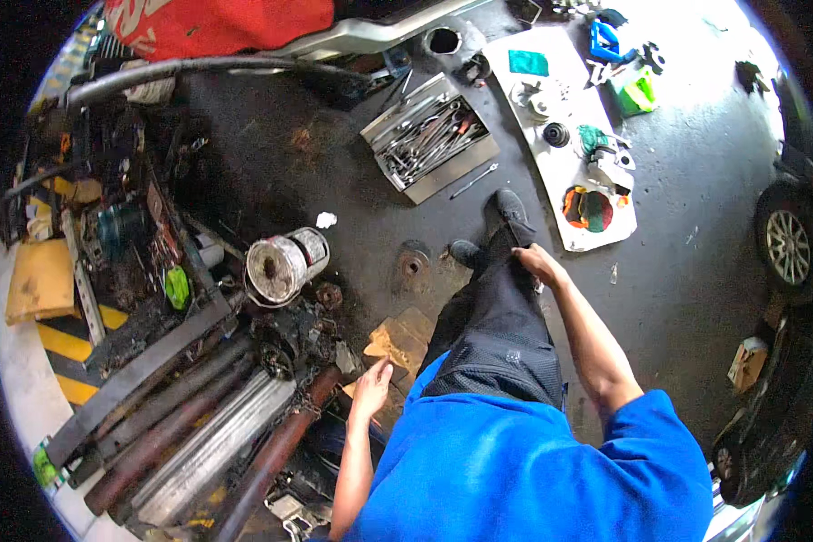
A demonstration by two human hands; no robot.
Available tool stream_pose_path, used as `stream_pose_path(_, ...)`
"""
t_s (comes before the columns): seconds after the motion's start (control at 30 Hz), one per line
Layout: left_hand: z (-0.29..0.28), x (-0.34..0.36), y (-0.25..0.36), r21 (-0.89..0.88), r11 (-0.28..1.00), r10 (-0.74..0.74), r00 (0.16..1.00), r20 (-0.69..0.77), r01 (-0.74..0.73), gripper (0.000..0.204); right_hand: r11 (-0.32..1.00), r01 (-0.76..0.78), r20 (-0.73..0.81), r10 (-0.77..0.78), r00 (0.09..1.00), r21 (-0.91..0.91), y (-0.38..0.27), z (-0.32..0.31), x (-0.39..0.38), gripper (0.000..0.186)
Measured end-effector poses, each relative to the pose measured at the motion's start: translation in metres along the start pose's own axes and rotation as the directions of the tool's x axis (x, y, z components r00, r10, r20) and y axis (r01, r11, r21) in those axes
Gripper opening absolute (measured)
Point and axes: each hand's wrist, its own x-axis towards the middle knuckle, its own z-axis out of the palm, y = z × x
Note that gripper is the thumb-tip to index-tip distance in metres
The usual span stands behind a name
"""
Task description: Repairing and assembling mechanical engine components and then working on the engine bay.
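Note:
My right hand (pixel 540 264) is closed at the knee of my black trouser leg (pixel 506 307), its fingers on the cloth. My left hand (pixel 370 388) hangs loosely open with bent fingers, beside a flattened piece of brown cardboard (pixel 402 339) on the floor; nothing shows in it. Beyond my shoes (pixel 508 210) stands an open metal toolbox (pixel 452 172) full of spanners and other hand tools. A single spanner (pixel 474 181) lies on the floor next to it. To the right, a white board (pixel 565 194) carries several parts, green cloths and an orange-edged round piece.
At left a dirty white bucket (pixel 275 269) stands by a rack of metal scrap, with long pipes (pixel 217 452) below it. A round rusty part (pixel 414 262) lies on the floor. Blue and green containers (pixel 637 90) stand far right; a car wheel (pixel 786 237) is at the right edge.

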Motion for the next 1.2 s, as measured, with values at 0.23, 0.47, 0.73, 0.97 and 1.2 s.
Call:
stream_pose_path(0.23,0.004,0.021,0.036,0.096,0.981,0.16,0.983,0.086,-0.168,0.055,0.93,-0.22,0.16,0.178,0.971,0.294,0.013,-0.003,0.011,0.092)
stream_pose_path(0.47,-0.129,0.074,0.173,0.401,0.759,0.592,0.8,-0.098,-0.512,0.042,0.844,0.531,0.41,-0.459,0.788,-0.075,-0.232,-0.078,-0.133,0.054)
stream_pose_path(0.73,-0.224,0.027,0.331,0.612,0.545,0.811,0.545,-0.212,-0.573,0.037,0.694,0.648,0.794,-0.566,0.222,0.313,-0.388,-0.046,-0.413,0.057)
stream_pose_path(0.97,-0.249,0.014,0.328,0.636,0.545,0.775,0.618,-0.133,-0.546,0.039,0.308,0.841,0.593,-0.805,-0.019,0.445,-0.392,-0.03,-0.421,0.019)
stream_pose_path(1.2,-0.255,0.021,0.298,0.564,0.672,0.646,0.752,-0.132,-0.479,0.04,0.357,0.858,0.69,-0.724,0.004,0.37,-0.397,-0.008,-0.426,0.044)
